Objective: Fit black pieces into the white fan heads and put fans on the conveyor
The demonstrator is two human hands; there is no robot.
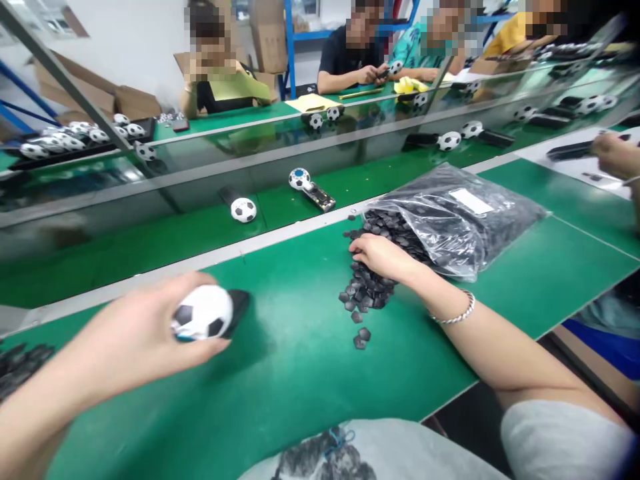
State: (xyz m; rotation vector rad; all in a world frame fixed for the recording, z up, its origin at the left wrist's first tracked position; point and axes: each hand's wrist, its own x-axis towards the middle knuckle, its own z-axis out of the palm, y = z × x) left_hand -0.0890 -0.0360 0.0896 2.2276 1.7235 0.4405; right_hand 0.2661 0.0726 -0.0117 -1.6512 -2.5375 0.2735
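Observation:
My left hand (143,323) is wrapped around a small white ball with black soccer-ball patches (205,311), held above the green work surface. Behind the ball a dark flat part (239,308) sticks out, slightly blurred. On the right, my right hand (377,255) reaches into a heap of black pentagon pieces (367,292) with its fingers bent together. Whatever lies between those fingertips is hidden. The heap spills from the mouth of a clear plastic bag (495,200) lying on its side.
Beyond a pale rail runs a green conveyor belt (190,247) carrying a soccer-ball unit (243,209) and another with exposed circuitry (319,197). More black pieces (23,363) lie at far left. A neighbour's hand (617,157) is at right. Several people sit across the line.

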